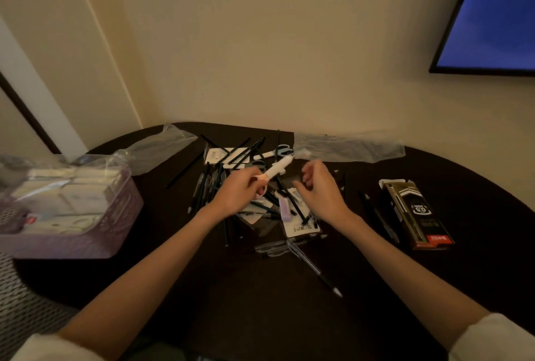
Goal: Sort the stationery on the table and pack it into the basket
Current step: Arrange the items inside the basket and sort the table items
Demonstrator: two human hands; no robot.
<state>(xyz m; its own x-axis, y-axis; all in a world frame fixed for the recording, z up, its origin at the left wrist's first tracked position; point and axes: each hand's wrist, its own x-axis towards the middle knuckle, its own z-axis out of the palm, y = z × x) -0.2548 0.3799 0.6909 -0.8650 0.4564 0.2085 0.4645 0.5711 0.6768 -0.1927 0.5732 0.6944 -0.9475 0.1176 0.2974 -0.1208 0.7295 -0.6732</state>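
Note:
My left hand (236, 194) grips the pink handles of a pair of scissors in a white sheath (277, 169), lifted over a heap of dark pens and pencils (228, 175) on the dark table (202, 288). My right hand (317, 187) hovers just right of the scissors with fingers curled, holding nothing. A lilac basket (121, 216) with white packets inside stands at the left edge. A lilac eraser (285, 209) and white cards lie in the heap.
A black pen box (417, 213) lies at the right. Blue-handled scissors (278, 151) rest at the back of the heap. Clear plastic bags (347, 145) lie along the wall. A single pen (315, 268) points toward me. A screen hangs at the upper right.

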